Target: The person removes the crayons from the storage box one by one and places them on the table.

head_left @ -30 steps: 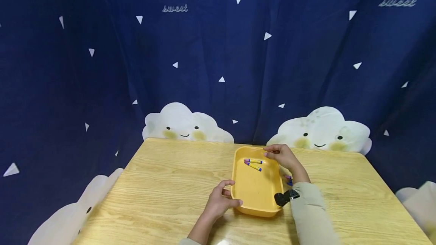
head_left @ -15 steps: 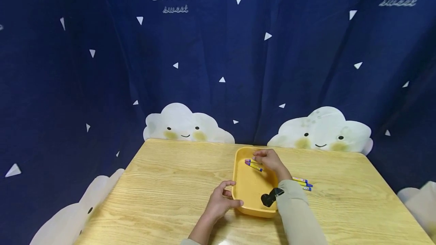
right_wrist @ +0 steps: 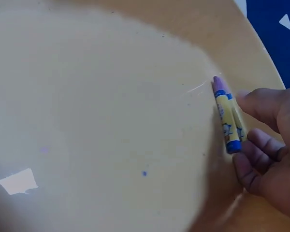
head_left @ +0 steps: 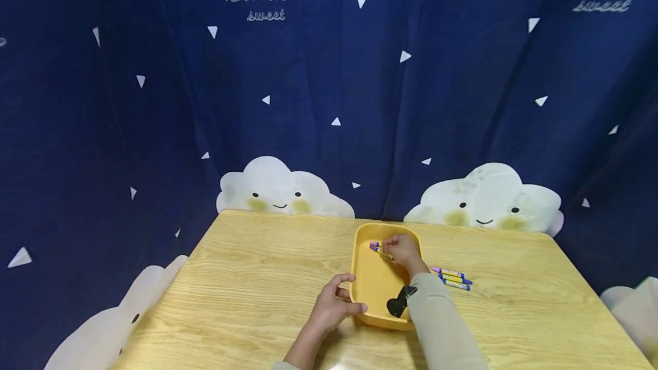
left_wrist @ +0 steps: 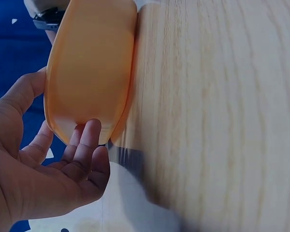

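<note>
A yellow plastic tray [head_left: 377, 287] stands on the table with two purple-tipped crayons [right_wrist: 227, 116] lying side by side inside, toward its far end. My left hand [head_left: 331, 304] grips the tray's near left corner, thumb over the rim and fingers against the outer wall [left_wrist: 87, 63]. Reaching into the tray, my right hand [head_left: 403, 249] is at the crayons and partly covers them in the head view. In the right wrist view its thumb and fingers lie apart, the fingertips right beside the crayons' blue ends.
Several more crayons [head_left: 452, 280] in yellow wrappers lie on the wooden table [head_left: 277, 267], right of the tray. A dark blue curtain [head_left: 308, 73] with white clouds hangs behind the table. The right wrist carries a black camera [head_left: 398, 303].
My right hand has moved from the tray's far right rim leftward and down into it, to the crayons. The crayons on the table have come into view. The left hand has stayed on the corner.
</note>
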`<act>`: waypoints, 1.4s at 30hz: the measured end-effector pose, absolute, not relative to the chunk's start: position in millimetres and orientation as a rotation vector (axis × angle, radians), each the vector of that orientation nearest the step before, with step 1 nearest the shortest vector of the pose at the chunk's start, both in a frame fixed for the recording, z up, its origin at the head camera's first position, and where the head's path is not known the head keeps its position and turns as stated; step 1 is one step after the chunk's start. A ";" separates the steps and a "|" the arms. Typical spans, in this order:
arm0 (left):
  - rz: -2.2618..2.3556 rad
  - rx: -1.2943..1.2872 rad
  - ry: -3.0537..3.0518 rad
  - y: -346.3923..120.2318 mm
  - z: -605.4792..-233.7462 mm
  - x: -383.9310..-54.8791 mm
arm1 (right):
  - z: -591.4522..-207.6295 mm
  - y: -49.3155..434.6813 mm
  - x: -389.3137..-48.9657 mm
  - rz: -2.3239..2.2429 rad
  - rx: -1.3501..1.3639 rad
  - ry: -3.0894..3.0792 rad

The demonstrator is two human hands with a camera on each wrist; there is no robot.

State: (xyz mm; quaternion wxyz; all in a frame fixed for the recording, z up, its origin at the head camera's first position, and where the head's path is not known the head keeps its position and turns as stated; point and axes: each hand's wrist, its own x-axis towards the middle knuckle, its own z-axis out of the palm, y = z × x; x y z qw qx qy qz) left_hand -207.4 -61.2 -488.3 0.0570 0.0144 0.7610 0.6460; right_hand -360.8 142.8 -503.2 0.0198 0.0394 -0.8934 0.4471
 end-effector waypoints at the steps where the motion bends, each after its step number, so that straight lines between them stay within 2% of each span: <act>1: 1.963 0.047 2.303 -61.2 -488.5 -207.5 | -503.7 142.9 -360.3 1.348 0.136 -2.780; 13: 1.971 0.050 2.303 -60.5 -488.9 -206.7 | -508.5 145.7 -360.3 1.054 0.263 -2.842; 29: 1.954 0.036 2.320 -59.2 -489.7 -206.8 | -509.6 142.0 -356.7 1.160 0.260 -2.878; 42: 1.959 0.033 2.316 -59.2 -489.7 -205.0 | -493.3 148.6 -353.3 1.200 0.478 -2.906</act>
